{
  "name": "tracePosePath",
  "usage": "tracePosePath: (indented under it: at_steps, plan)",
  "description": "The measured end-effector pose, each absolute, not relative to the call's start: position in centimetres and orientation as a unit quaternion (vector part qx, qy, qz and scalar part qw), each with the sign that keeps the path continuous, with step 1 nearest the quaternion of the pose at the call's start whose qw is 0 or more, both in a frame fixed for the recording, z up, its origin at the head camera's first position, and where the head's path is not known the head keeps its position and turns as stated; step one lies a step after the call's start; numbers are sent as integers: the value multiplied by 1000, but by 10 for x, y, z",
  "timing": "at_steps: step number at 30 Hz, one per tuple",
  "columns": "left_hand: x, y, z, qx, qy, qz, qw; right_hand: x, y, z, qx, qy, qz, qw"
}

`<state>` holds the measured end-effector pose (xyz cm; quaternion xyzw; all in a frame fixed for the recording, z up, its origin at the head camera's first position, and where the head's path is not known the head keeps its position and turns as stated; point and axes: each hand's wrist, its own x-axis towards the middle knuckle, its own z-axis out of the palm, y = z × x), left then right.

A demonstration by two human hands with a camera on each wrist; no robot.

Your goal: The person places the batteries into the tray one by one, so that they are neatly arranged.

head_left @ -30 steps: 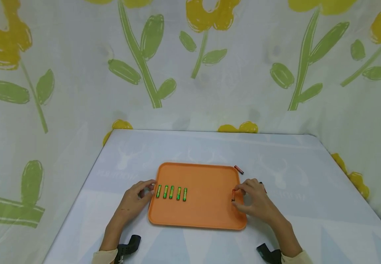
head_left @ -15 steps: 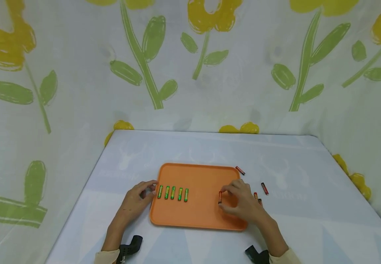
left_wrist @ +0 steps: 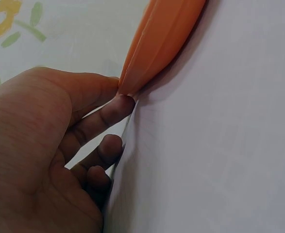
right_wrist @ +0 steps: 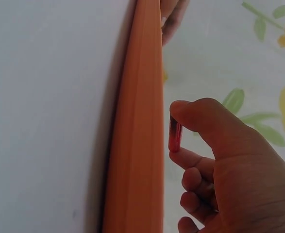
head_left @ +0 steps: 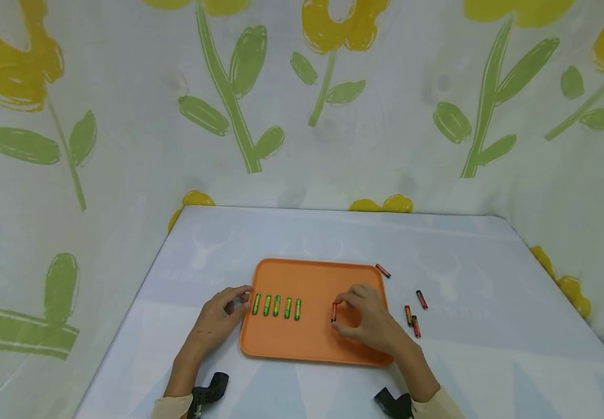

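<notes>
My right hand (head_left: 372,320) pinches a red battery (head_left: 334,312) by its two ends between thumb and index finger, over the right half of the orange tray (head_left: 312,343). In the right wrist view the same red battery (right_wrist: 175,134) shows between the fingertips, beside the tray wall (right_wrist: 137,145). The left hand (head_left: 215,320) grips the tray's left edge; in the left wrist view, thumb and index finger of this hand (left_wrist: 50,136) pinch the tray rim (left_wrist: 132,80). Several green batteries (head_left: 277,305) lie in a row on the tray's left half, roughly parallel.
On the table (head_left: 469,361) right of the tray lie a red battery (head_left: 422,299) and two more close together, one of them a red battery (head_left: 408,316). Another red battery (head_left: 383,270) lies at the tray's back right corner. A flowered cloth (head_left: 375,157) hangs behind the table.
My right hand has moved left from the tray's right edge with the red battery, uncovering the batteries on the table there. The left hand keeps its grip on the tray.
</notes>
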<state>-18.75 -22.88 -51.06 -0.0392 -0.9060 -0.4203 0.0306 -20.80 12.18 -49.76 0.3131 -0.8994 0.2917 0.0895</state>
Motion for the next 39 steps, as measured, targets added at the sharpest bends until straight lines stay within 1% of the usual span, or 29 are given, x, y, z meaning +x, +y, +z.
tracePosePath:
  at_steps: [6,10,18,23,30,39]
  plan:
    - [-187,-229,-511,-41,-905,-422,27,-211,111,-501,321,-899,287,82]
    - [-187,-229,-509,-45,-905,-421,35,-214,106,-503,326,-899,282,78]
    - [-186,-228,-508,-45,-901,-430,36,-215,97,-503,328,-896,286,87]
    - [-187,-228,-508,-46,-899,-433,33,-216,92,-503,323,-900,282,81]
    - [-187,-229,-509,-50,-898,-435,43,-218,86,-506,321,-902,276,83]
    - [-187,-230,-509,-61,-897,-437,37,-221,81,-511,323,-905,265,77]
